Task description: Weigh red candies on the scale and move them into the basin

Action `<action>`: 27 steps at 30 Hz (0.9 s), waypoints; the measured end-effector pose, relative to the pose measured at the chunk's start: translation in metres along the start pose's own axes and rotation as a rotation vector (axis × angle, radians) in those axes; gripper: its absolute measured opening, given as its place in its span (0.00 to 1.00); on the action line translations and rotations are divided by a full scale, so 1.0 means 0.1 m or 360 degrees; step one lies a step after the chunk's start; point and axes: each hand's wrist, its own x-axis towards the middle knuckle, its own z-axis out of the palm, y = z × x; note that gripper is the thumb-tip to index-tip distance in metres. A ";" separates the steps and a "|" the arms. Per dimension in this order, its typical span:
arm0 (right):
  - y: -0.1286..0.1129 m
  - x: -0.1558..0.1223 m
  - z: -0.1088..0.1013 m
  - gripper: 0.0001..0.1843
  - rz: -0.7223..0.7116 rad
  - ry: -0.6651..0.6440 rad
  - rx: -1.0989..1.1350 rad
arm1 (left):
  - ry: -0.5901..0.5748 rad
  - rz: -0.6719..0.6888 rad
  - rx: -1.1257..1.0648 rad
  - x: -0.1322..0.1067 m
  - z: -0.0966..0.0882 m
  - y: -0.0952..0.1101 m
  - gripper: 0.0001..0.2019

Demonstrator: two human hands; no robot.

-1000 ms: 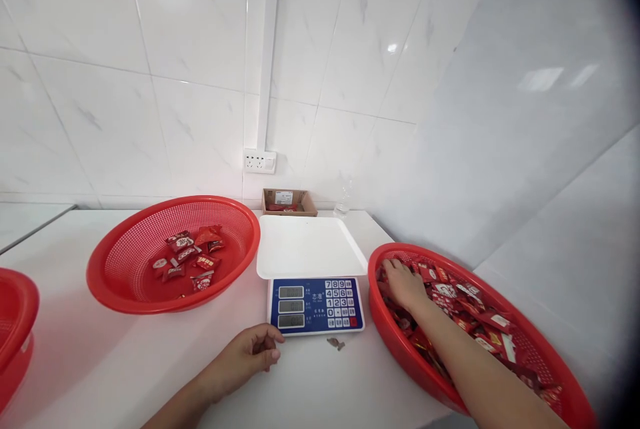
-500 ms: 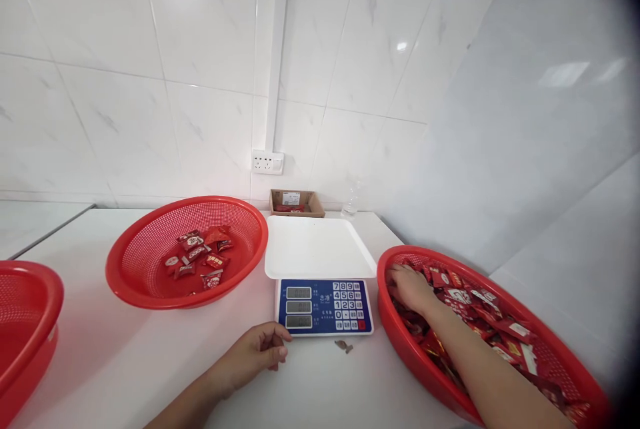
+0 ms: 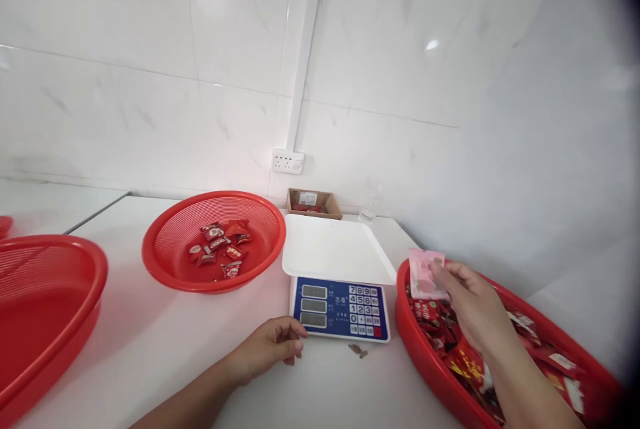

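Note:
My right hand (image 3: 473,302) is raised over the red basket on the right (image 3: 425,362) and pinches a pale pink packet (image 3: 424,272) by its edge. That basket is full of red wrapped candies (image 3: 465,362). My left hand (image 3: 270,348) rests on the white table just left of the front of the digital scale (image 3: 340,306), with its fingers curled and nothing in them. The scale's white tray (image 3: 335,249) is bare.
A second red basket (image 3: 165,262) behind my left hand holds several red candies (image 3: 220,249). Another red basket (image 3: 45,322) sits at the far left. A small cardboard box (image 3: 314,202) and a wall socket (image 3: 289,161) are behind the scale. A small scrap (image 3: 358,350) lies before the scale.
My right hand came up out of the candies in the right basket with a pale pink packet in its fingers. The view swung to the left. The left hand has stayed put.

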 end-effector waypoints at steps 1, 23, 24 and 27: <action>-0.06 -0.15 0.11 0.18 0.0039 -0.0080 0.0146 | 0.0000 0.0012 -0.0011 0.00 0.01 0.00 0.21; 0.05 -1.35 1.35 0.30 0.0585 -0.1054 0.0372 | 0.0184 0.0162 -0.0275 0.01 0.01 -0.03 0.26; 0.05 -1.36 1.36 0.30 0.0614 -0.1036 0.0361 | 0.0169 0.0144 -0.0251 0.01 0.01 -0.03 0.25; 0.06 -1.38 1.36 0.30 0.0631 -0.1009 0.0391 | 0.0110 0.0085 -0.0152 -0.01 0.00 -0.02 0.24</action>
